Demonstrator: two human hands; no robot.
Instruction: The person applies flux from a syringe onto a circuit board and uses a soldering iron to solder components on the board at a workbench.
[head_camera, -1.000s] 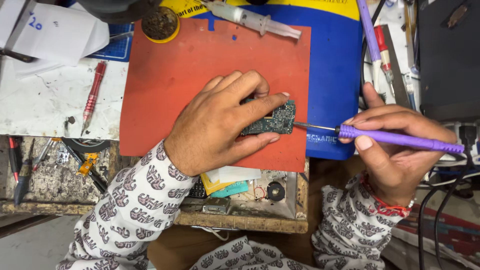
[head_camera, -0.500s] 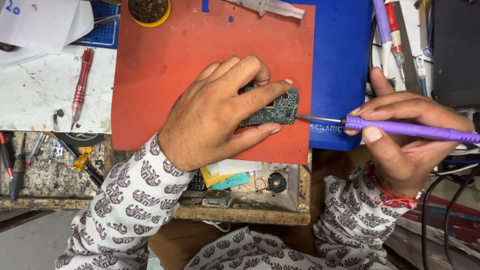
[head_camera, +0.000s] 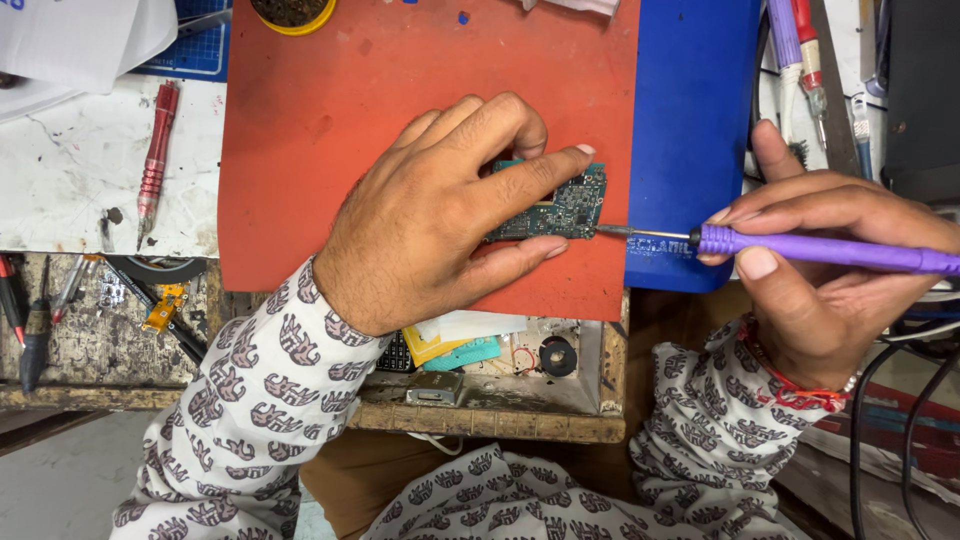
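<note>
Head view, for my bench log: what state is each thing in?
Circuit board: flat on red mat, pinned by left hand.
Purple iron: gripped in right hand, tip at board's right edge.
Red screwdriver: lying loose, untouched.
Drawer: open.

Left hand (head_camera: 430, 215) and right hand (head_camera: 830, 270) bare. Both sleeves (head_camera: 250, 420) long, white, printed all over with small dark grey elephant motifs; same cloth across torso. Red thread band (head_camera: 790, 385) around right wrist.
</note>
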